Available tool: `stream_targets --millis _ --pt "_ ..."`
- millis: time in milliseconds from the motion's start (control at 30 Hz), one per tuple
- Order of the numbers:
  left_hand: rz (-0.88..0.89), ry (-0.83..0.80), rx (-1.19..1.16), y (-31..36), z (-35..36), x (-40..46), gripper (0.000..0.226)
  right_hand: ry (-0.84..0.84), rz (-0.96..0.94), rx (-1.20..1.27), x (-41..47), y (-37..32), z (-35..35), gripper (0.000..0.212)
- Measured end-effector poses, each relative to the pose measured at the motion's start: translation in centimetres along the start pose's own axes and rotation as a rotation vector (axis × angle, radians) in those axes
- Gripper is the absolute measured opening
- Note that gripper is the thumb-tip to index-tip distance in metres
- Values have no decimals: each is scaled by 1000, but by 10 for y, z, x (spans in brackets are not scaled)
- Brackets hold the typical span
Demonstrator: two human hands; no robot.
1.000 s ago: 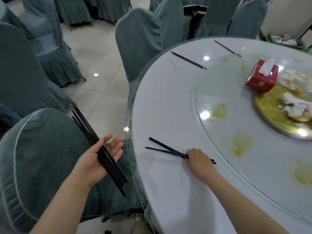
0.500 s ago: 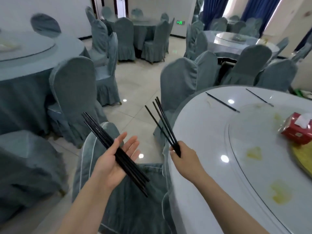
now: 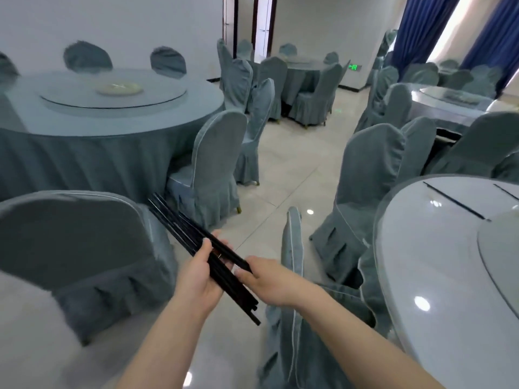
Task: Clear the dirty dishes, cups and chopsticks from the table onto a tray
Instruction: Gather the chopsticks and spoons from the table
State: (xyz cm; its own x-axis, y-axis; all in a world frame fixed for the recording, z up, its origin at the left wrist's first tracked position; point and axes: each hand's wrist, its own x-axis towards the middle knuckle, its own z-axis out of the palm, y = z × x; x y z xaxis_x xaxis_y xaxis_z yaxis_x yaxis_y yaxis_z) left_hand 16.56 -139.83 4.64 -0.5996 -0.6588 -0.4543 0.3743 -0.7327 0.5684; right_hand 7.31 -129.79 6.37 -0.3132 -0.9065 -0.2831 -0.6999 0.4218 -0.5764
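A bundle of several black chopsticks (image 3: 179,223) lies across my left hand (image 3: 200,272), whose thumb and fingers curl round it. My right hand (image 3: 265,279) pinches the near part of the same bundle from the right. The bundle slants from upper left to lower right over the floor, left of the white round table (image 3: 427,265). Two more black chopsticks lie on that table's far part, one (image 3: 456,202) long and one (image 3: 505,190) near the frame's right edge. No tray is in view.
Grey-covered chairs stand all round: one (image 3: 70,242) at my left, one (image 3: 292,276) just below my right hand, one (image 3: 368,175) at the table's far side. Another round table (image 3: 112,127) stands at the back left. A tiled aisle (image 3: 283,178) runs between them.
My right hand lifted the pair of chopsticks off the table and brought it to the bundle in my left hand. My left fingers have curled round the bundle. The view has swung left, away from the table.
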Motion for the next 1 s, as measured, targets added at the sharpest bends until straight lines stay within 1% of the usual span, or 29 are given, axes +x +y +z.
stream_targets --millis 100,200,300,333,400,467,533,567,600,667,733,867,1000 --pt "23 55 -81 22 -22 7 30 -14 -6 -103 22 -30 22 40" --pt "28 32 -210 42 -39 18 32 4 -28 -195 47 -50 28 44" --pt "89 35 -253 63 -51 34 33 24 -14 -172 72 -54 23 51" --pt "126 60 -254 73 -52 40 33 41 16 -113 80 -52 20 55" --pt "181 121 -279 93 -52 55 33 73 111 135 97 -43 11 59" --pt "223 173 -306 112 -51 75 32 130 224 519 120 -34 8 52" --pt "255 195 -293 123 -47 98 30 197 343 982 150 -31 9 43" --pt "260 199 -278 125 -44 111 28 213 389 1181 165 -30 9 42" --pt "262 200 -262 126 -38 124 26 220 416 1316 180 -29 8 44" --pt "259 210 -233 127 -21 156 20 245 442 1428 211 -23 -1 50" --pt "235 200 -213 131 3 192 19 310 438 1462 239 -11 -19 52" --pt "175 82 -174 128 77 267 24 478 441 1478 287 28 -74 46" --pt "73 -76 -75 95 148 317 30 610 431 1454 311 70 -123 38"
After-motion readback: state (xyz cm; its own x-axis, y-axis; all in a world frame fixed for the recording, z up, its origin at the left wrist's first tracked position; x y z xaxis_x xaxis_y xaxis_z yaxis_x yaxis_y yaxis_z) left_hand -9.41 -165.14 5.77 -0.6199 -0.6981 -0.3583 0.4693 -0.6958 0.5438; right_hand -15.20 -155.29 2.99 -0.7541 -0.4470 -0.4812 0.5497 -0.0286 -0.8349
